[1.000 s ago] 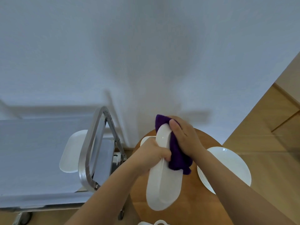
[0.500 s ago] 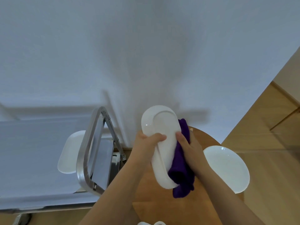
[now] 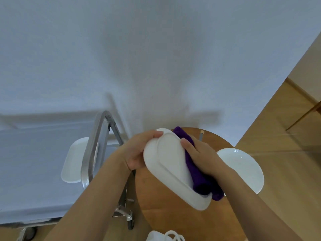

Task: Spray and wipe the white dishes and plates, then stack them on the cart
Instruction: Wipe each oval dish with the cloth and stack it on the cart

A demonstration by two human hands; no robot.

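Dish [image 3: 172, 164], white and oblong, shows its underside, held tilted above the round wooden table [image 3: 166, 216]. The left hand [image 3: 139, 152] grips its far end, fingers curled over the rim; the right hand [image 3: 201, 155] presses a purple cloth [image 3: 196, 174] against its right edge. Half a second ago the dish stood higher and more upright. A round plate [image 3: 243, 167] lies on the table; another dish [image 3: 73, 160] sits on the cart [image 3: 34, 162].

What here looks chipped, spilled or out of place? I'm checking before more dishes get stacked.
Nothing stands out. The left hand holds the white oblong dish tilted above the round wooden table while the right hand presses the purple cloth against it. No chips or spills show.
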